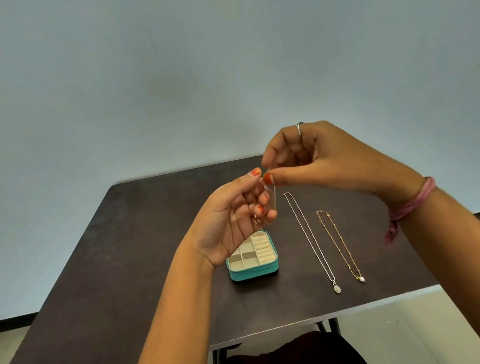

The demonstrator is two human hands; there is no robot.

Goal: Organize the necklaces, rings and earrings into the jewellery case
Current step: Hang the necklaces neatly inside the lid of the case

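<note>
The left hand point(230, 213) hid the case's point(254, 268) far half. The chain point(274, 198) pinched between both hands was too thin and blurred to trace; both forearms were cut off below.

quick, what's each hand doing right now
Left hand: fingers curled, holding the lower part of a thin chain.
Right hand: pinching the top of the same chain, raised above the case.

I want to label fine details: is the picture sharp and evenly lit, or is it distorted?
Head view: soft even light, no glare; wide-angle lens bows the table edges; thin chain pinched between left hand and right hand is faint and slightly blurred.
</note>
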